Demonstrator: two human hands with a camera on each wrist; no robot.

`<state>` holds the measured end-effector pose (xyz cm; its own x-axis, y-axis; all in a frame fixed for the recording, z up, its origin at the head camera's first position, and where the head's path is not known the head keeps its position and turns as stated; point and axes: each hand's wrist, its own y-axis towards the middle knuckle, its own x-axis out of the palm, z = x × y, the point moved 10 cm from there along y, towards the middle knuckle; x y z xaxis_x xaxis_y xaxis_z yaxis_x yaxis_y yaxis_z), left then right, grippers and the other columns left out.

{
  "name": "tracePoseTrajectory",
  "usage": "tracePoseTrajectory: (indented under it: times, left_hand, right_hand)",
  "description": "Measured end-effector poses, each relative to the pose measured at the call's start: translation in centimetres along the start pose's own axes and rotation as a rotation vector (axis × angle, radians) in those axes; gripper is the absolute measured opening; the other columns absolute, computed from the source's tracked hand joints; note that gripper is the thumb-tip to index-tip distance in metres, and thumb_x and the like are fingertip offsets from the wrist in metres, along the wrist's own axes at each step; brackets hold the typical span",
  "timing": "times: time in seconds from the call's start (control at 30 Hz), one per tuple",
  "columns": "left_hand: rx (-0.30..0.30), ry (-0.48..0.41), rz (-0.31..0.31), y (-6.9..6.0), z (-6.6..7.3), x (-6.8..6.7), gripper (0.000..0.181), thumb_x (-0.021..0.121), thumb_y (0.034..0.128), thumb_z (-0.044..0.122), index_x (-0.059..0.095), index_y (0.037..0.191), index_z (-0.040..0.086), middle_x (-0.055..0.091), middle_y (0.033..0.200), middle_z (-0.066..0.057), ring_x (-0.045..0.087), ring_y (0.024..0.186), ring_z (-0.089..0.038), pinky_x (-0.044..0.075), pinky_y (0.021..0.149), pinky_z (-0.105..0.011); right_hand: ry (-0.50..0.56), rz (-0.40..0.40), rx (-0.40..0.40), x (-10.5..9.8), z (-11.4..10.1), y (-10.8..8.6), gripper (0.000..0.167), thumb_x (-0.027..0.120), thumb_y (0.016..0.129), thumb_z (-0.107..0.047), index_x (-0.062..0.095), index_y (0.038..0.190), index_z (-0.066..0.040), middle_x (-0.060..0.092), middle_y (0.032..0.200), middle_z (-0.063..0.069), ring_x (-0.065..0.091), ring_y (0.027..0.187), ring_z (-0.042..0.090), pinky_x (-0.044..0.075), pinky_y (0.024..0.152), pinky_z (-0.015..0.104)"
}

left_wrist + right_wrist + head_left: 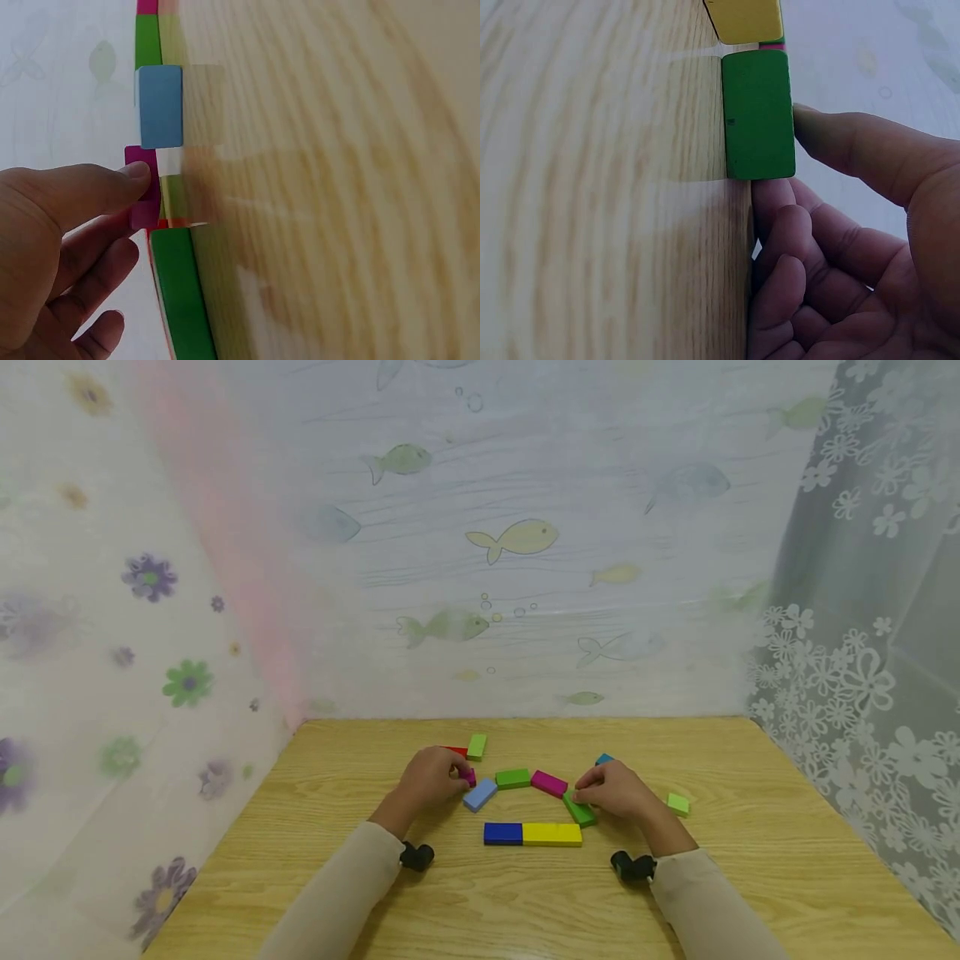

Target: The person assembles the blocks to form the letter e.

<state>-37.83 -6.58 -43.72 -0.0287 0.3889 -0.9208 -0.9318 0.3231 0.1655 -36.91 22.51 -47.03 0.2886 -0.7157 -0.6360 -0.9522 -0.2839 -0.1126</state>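
Thumb and forefinger of my left hand (432, 777) pinch a magenta block (142, 187), which shows only partly past the fingers in the head view. Close beside it lies a light blue block (480, 795). A green block (513, 779) and another magenta block (550, 783) continue the curved row to the right. At the row's right end, my right hand (618, 789) grips a green block (758, 116), its thumb at the upper edge and its other fingers behind. Below the curve, a dark blue block (503, 834) and a yellow block (552, 835) lie end to end.
Behind the left hand lie a red block (454, 750) and a light green block (477, 747). A blue block (604, 759) is partly hidden by the right hand. Another light green block (678, 804) lies further right on the wooden table (480, 910). Patterned curtains surround the table.
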Motion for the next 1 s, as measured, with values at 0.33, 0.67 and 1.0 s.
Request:
tracePoseTrajectory:
  times: [0.33,0.67,1.0]
  left_hand:
    - [-0.050,-0.044,0.035,-1.4,0.1,-1.5,0.004,0.082,0.0898,0.020,0.081,0.094,0.022,0.069,0.091,0.007,0.058,0.084,-0.015,0.051,0.074,-0.034]
    - [0.000,-0.095,0.103,-3.1,1.1,-2.8,0.006,0.084,0.0879,0.017,0.080,0.091,0.020,0.075,0.092,0.007,0.069,0.090,-0.015,0.058,0.082,-0.038]
    - [0.053,-0.130,0.115,-5.0,1.9,-2.8,0.009,0.084,0.0869,0.014,0.081,0.091,0.021,0.076,0.097,0.009,0.068,0.086,-0.010,0.057,0.077,-0.028]
  right_hand:
    - [-0.001,0.001,-0.009,0.0,0.0,0.1,0.027,0.078,0.093,-0.023,0.075,0.112,-0.003,0.070,0.107,0.008,0.064,0.095,0.020,0.056,0.080,0.036]
    - [-0.012,0.002,-0.012,-0.1,-0.1,0.1,0.029,0.078,0.093,-0.024,0.075,0.113,-0.003,0.070,0.108,0.009,0.064,0.095,0.021,0.056,0.079,0.037]
    - [-0.024,-0.006,-0.004,0.0,-0.1,0.2,0.029,0.076,0.094,-0.024,0.075,0.114,-0.003,0.070,0.110,0.009,0.063,0.098,0.022,0.056,0.081,0.036]
